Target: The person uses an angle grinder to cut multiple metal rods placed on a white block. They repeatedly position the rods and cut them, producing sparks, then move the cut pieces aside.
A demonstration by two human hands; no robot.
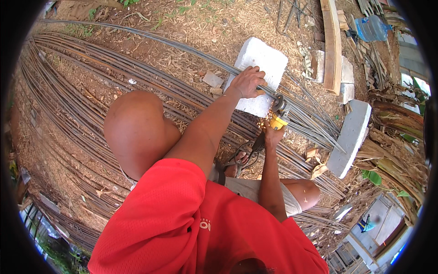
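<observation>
My left hand (248, 82) presses down on a bundle of thin steel rods (310, 121) where they cross a white concrete block (267, 57). My right hand (273, 134) grips a yellow angle grinder (278, 119) just right of the left hand. Its disc meets the rods at the block's near edge, and small yellow sparks scatter below it. I am squatting, with my left knee (137, 132) raised at the left. The grinder's dark cable (242, 157) loops down toward my foot.
Many long rusty rods (68, 91) lie curved over the dirt at the left. A second white block (351, 137) supports the rod ends at the right. A wooden plank (332, 45), broken blocks, a blue plastic container (372, 28) and dry leaves sit at the upper right.
</observation>
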